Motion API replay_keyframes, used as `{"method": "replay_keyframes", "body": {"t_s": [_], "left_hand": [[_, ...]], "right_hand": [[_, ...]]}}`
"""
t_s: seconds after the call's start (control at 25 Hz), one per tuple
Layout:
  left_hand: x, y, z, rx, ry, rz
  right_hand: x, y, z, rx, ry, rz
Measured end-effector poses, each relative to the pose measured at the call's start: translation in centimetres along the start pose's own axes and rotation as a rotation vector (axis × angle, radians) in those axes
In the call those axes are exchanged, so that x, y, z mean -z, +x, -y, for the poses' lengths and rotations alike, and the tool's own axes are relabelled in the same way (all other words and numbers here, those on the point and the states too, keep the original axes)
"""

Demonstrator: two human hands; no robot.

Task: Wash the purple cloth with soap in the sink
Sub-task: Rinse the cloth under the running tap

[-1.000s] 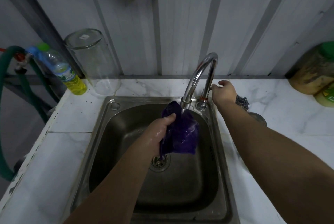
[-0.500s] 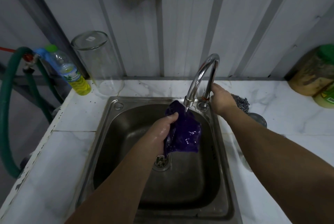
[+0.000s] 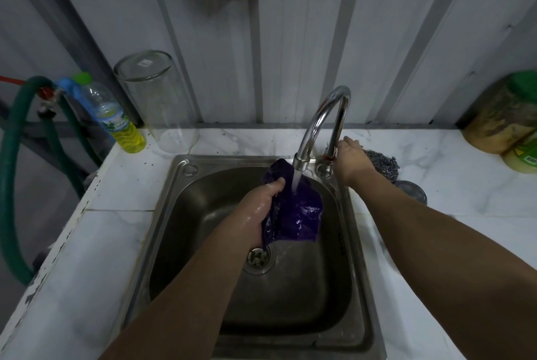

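While water from the tap (image 3: 325, 124) runs over the cloth (image 3: 299, 211), clenched in the left hand (image 3: 258, 214) above the sink (image 3: 180, 214) drain, the right hand (image 3: 348, 162) grips the tap's base, so wetting seems underway and soap comes next.

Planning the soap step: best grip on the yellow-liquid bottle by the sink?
Take the bottle around its clear middle, above the label, coming from the sink side. It stands tilted against the corner, with the upturned glass close beside and the hose behind.

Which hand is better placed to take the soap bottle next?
Probably the right hand: it only rests at the tap, while the left hand grips the purple cloth under the water. However, the bottle stands far left.
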State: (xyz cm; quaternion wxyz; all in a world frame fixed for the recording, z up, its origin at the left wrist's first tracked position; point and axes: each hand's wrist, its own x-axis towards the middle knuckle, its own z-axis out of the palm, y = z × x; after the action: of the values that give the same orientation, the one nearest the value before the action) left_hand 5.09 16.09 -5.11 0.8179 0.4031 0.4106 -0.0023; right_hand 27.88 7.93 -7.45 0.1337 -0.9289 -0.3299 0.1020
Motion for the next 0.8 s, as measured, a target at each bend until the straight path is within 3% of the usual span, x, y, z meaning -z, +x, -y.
{"method": "replay_keyframes", "body": {"t_s": [0.08, 0.16, 0.2, 0.32, 0.36, 0.4, 0.48, 0.64, 0.8], "left_hand": [[-0.1, 0.2, 0.1, 0.004, -0.004, 0.008], [-0.1, 0.1, 0.3, 0.012, -0.009, 0.028], [-0.1, -0.1, 0.2, 0.019, -0.007, 0.038], [0.1, -0.4, 0.2, 0.012, 0.057, 0.053], [0.2, -0.5, 0.2, 0.001, 0.066, 0.060], [0.4, -0.4, 0.2, -0.006, 0.047, 0.070], [0.8, -0.5, 0.4, 0.003, 0.019, 0.033], [1.2, -0.5, 2.8, 0.085, -0.018, -0.171], [0.0, 0.1, 3.6, 0.162, -0.210, -0.133]], "right_hand": [[0.7, -0.9, 0.5, -0.089, 0.131, -0.097], [0.9, -2.9, 1.8, -0.297, 0.368, -0.252], [0.8, -4.3, 2.8, -0.360, 0.519, -0.214], [0.0, -9.0, 5.7, -0.336, 1.024, 0.319], [-0.5, -9.9, 6.2, -0.297, 1.115, 0.411], [-1.1, -10.5, 6.4, -0.252, 1.165, 0.401], [-2.6, -11.1, 6.4, -0.249, 1.209, 0.224], [-4.1, -11.8, 7.4, -0.310, 1.328, -0.110], [-4.0, -13.9, 8.4, -0.222, 1.385, -0.180]]}}
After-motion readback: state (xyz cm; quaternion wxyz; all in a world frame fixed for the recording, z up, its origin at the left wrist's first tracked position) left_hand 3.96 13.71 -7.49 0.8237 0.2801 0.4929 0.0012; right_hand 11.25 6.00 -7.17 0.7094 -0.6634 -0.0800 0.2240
